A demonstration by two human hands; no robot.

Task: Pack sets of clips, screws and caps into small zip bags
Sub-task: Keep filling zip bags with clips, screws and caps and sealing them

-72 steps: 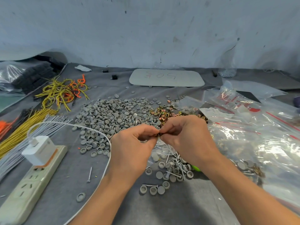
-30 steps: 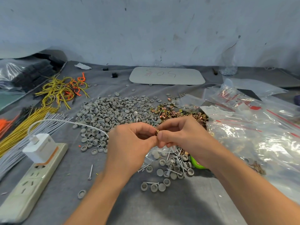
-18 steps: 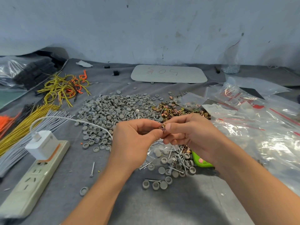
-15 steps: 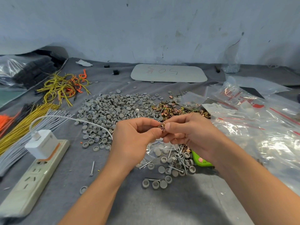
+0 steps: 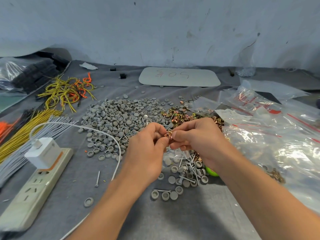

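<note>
Left hand (image 5: 147, 149) and right hand (image 5: 195, 137) each pinch copper clip (image 5: 168, 135); set incomplete. Caps pile (image 5: 117, 116), screws (image 5: 189, 168) unpacked on tabletop (image 5: 173, 219).

Caps (image 5: 117, 116) — matt grey plastic. Clips (image 5: 181, 116) are shiny metal, coppery and brassy; screws (image 5: 97, 178) bright bare metal. Bags (image 5: 277, 144) are glossy, crinkled clear plastic. The cloth (image 5: 173, 222) under all is grey, matt and felt-like. Power strip (image 5: 34, 187) — smooth off-white plastic. The wall (image 5: 155, 28) looks rough, scuffed.

A scuffed pale wall (image 5: 155, 23) rises behind the grey cloth-covered table (image 5: 69, 196).
</note>
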